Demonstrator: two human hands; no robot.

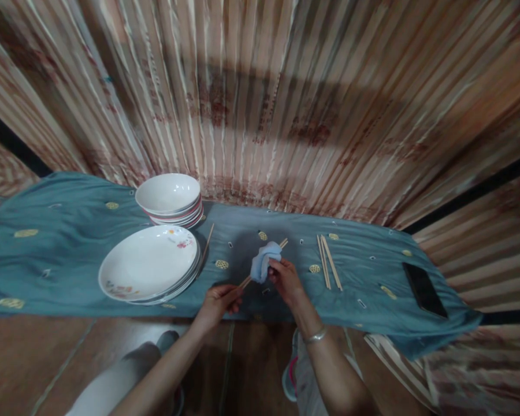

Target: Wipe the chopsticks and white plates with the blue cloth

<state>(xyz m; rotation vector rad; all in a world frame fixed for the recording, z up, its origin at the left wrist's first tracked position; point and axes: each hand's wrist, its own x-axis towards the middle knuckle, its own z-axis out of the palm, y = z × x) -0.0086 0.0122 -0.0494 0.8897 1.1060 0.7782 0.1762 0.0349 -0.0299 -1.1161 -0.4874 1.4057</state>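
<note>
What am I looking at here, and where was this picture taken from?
No machine here: these are a person's own bare hands, seen from a camera worn on the head, looking forward and down. The left hand has slanting chopsticks in its grip; the right hand holds a light blue cloth around them. On the teal tablecloth, to the left, stand stacked plates with stacked bowls behind; a single chopstick lies beside the plates. Rightward lie loose chopsticks and, farther over, a dark smartphone.
</note>
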